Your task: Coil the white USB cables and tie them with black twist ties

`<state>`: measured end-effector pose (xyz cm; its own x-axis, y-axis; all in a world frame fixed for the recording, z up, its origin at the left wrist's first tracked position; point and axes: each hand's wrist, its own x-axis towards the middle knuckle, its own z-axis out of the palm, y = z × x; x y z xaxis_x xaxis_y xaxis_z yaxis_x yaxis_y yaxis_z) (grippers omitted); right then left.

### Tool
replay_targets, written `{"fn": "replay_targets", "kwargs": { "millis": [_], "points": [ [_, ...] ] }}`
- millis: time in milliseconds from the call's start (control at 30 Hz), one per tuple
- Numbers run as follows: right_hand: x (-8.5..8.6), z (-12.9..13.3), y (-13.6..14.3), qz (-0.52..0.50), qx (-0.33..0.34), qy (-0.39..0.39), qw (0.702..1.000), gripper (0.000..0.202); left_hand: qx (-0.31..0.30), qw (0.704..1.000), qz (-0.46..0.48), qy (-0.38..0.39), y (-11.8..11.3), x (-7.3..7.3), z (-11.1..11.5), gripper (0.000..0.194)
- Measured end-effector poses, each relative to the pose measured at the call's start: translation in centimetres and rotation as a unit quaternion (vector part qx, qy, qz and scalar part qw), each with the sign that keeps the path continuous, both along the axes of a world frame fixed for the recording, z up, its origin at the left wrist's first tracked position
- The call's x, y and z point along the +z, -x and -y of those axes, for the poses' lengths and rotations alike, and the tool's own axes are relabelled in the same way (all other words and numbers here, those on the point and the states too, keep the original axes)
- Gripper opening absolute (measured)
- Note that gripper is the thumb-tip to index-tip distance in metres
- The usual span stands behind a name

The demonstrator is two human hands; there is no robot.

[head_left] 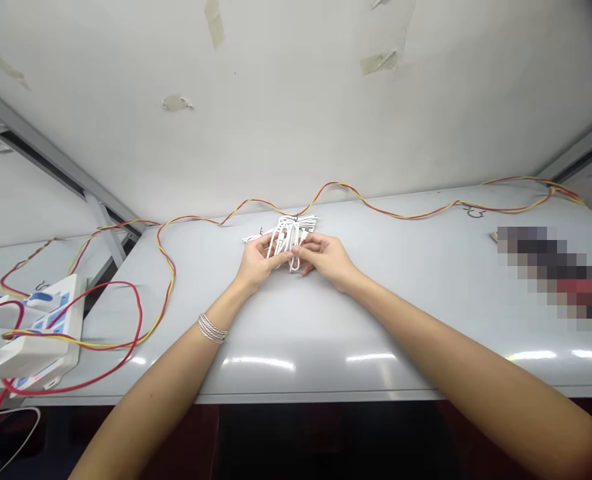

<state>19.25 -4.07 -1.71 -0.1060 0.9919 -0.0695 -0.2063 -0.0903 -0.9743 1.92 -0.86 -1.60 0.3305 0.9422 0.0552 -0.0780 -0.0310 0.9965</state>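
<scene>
A folded bundle of white cable (pixel 290 235) is held between my two hands above the grey table (pixel 336 333). My left hand (pixel 256 263) grips its left side, the thumb lying across the front. From the right, my right hand (pixel 329 260) pinches the lower part of the same bundle with thumb and fingers. White connector ends show among the loops. Just behind lie more white cables (pixel 309 221), partly hidden by the held bundle and my fingers. A small dark tie shows at the top of the bundle.
Twisted red and yellow wires (pixel 249 201) run along the table's back edge and down the left. A white power strip (pixel 71 327) with plugs stands at the left. Black ties (pixel 475 213) lie at the back right. A blurred-out object (pixel 551 267) is at the right.
</scene>
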Motion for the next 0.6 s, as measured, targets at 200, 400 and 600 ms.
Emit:
{"fn": "replay_targets", "kwargs": {
  "millis": [200, 400, 600],
  "points": [
    [0.04, -0.1, -0.13, -0.014, -0.003, 0.007, 1.0, 0.045, 0.018, 0.999, 0.019, -0.018, 0.05, -0.32, -0.18, 0.052],
    [-0.09, -0.3, -0.33, -0.029, -0.017, 0.012, 0.999, 0.044, 0.014, 0.995, 0.071, 0.066, 0.18, -0.3, -0.53, 0.052],
    [-0.73, -0.48, -0.02, 0.047, -0.019, -0.015, 0.999, 0.04, 0.015, 0.993, 0.086, 0.077, 0.19, -0.36, -0.67, 0.056]
  ]
}}
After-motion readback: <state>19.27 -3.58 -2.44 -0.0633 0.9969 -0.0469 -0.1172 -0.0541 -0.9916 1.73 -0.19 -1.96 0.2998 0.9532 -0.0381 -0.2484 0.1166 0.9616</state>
